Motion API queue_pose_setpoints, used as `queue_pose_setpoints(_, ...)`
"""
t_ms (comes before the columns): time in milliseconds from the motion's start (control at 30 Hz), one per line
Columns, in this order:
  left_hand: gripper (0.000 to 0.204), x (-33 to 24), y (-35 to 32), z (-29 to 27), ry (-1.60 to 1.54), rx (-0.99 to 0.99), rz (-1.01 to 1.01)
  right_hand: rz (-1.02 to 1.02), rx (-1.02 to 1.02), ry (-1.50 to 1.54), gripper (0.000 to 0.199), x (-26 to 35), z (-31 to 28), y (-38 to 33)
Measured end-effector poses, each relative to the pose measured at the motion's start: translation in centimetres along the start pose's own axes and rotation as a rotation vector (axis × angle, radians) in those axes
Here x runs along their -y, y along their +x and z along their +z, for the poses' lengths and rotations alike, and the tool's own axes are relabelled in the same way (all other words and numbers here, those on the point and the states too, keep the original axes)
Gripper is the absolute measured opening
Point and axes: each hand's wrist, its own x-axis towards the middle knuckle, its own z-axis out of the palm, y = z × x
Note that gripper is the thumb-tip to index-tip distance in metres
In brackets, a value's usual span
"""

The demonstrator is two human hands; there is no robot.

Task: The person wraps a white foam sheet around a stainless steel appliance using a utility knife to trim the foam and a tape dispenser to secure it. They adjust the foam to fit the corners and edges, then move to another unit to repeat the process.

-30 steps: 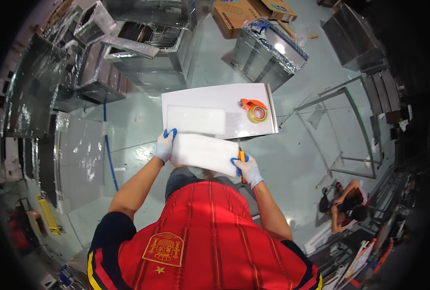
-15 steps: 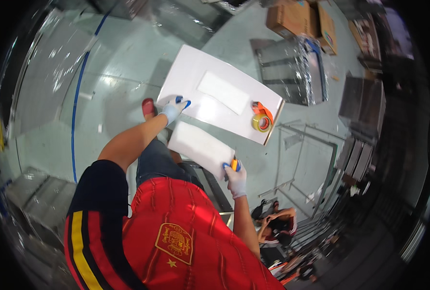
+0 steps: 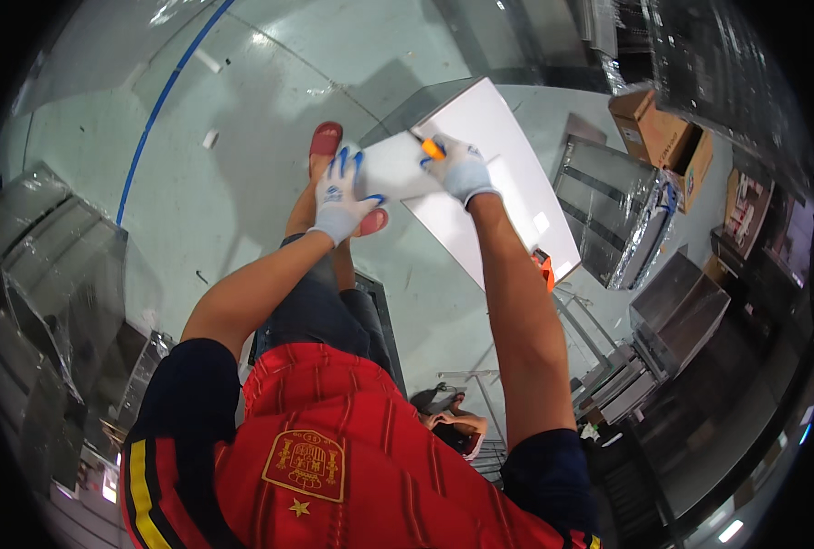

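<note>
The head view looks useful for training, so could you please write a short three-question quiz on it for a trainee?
1. Which hand holds the orange-handled tool?
2. True or false: in the picture, the blue floor line lies to the left of the white panel.
3. What is at the fingers of the left hand?
A) the cardboard box
B) the flat white piece
C) the shirt badge

Key:
1. The right hand.
2. True.
3. B.
</note>
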Motion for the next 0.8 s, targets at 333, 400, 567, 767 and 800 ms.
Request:
queue_pose_setpoints(333,0.112,-1.3,3.5,4.2,-0.072,0.130,-0.110,-0.109,-0.482,0.014,0.031,1.0,1.9,1.4)
queue_pose_setpoints(400,0.111,-1.2,3.8,4.1,-0.061,0.169,-0.085,-0.148,-0.452,0.091,0.029,1.5,3.1,-0.5)
queue_pose_setpoints(567,0.111,-0.7,5.4,3.6,-0.126,0.231,0.019,-0.138,-0.194,0.187,0.040,1.7,6.6,-1.7)
queue_pose_setpoints(767,0.115,-0.5,5.5,4.0,-0.193,0.262,-0.074,-0.150,-0.079,0.210,0.049,0.2,9.0,1.0)
queue_pose_setpoints(800,0.114,-0.6,5.1,4.1,-0.163,0.207,-0.080,-0.125,-0.052,0.252,0.050,0.0,8.9,1.2)
